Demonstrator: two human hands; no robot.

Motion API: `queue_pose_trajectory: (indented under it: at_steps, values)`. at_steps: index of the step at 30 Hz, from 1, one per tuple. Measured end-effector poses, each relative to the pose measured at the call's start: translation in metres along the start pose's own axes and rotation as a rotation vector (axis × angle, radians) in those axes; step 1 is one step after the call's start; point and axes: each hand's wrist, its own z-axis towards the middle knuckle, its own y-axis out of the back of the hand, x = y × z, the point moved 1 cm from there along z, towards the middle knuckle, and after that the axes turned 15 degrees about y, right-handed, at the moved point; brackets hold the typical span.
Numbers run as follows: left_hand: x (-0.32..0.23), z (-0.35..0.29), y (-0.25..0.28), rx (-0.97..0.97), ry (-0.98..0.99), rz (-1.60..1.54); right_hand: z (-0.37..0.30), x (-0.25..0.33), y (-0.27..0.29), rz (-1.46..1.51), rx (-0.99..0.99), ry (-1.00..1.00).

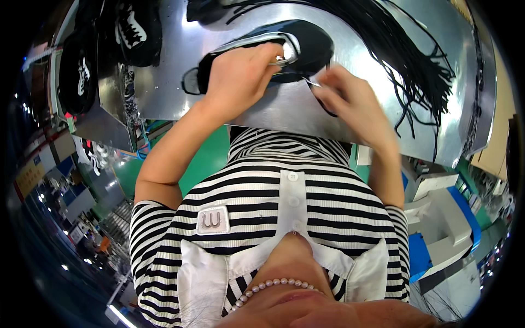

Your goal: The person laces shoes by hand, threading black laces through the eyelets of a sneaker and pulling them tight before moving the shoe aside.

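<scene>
A black shoe (314,44) with a pale-edged opening lies on the metal table, its rounded black end to the right. My left hand (238,76) is closed on the rim of its opening, fingers curled over the edge. Just right of the shoe, my right hand (350,95) is pinched, slightly smeared by motion. A black shoelace (324,107) hangs in a loop below its fingertips, and a thin pale tip (310,82) sticks out from them toward the shoe. My fingers hide part of the lace and of the shoe's opening.
A thick bundle of black laces (394,49) sprawls across the right of the metal table (262,117). Black shoes with white laces (131,33) stand at the left. A grey and blue bin (443,224) is low on the right, beyond the table's edge.
</scene>
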Motion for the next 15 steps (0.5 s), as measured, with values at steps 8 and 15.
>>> queue_pose_trajectory:
  at_steps: [8, 15]
  values:
    - [0.010, -0.010, 0.004, -0.150, -0.128, -0.015, 0.051, -0.035, 0.015, 0.277, -0.345, 0.149]
    - [0.042, -0.008, 0.018, 0.871, 0.790, -0.924, 0.045, -0.012, -0.009, 0.263, -0.452, 0.165]
